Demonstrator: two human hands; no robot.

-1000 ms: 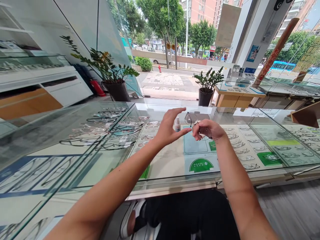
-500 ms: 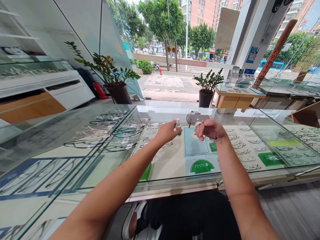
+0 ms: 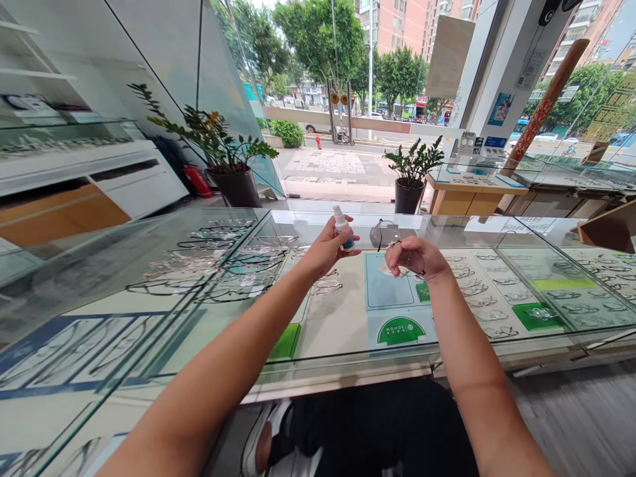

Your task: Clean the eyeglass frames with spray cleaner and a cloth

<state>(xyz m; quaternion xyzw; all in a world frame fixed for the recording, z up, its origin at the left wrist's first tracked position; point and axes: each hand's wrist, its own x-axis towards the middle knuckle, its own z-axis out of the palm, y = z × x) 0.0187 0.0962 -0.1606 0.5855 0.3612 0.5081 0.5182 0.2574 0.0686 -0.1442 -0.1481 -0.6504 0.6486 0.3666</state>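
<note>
— Beginning closest in, what shows?

— Dark trousers (image 3: 387, 424) and a shoe (image 3: 254, 437), below the front edge of the counter (image 3: 348, 377). Its top is glass, and a green card (image 3: 401, 330) and rows of frames (image 3: 476, 289) show through it.

— And the hands?

— Both are out over the counter, past the card. The left hand (image 3: 328, 249) is curled round a small bottle (image 3: 342, 226), thumb across the front, other fingers behind. The right hand (image 3: 422, 255) is bent at the wrist, fingers folded into a light pinch on the glasses (image 3: 385, 233).

— Where exactly are those glasses?

— Above the counter, to the right of the bottle and apart from it. One lens sticks out beyond the fingertips; the other sits under the palm. Just where the fingers grip is too small to tell.

— What has just changed?

— The bottle. Half a second ago it stood upright on the glass with the left hand at it; now it is up off the counter, leaning a little left, nozzle upward. The right hand has hardly moved.

— Meaning what for the work?

— Both hands are now occupied, I'd say: bottle in one, glasses in the other.

— Farther off?

— Two potted plants (image 3: 238, 189), then trees (image 3: 322, 46) along the street.
</note>
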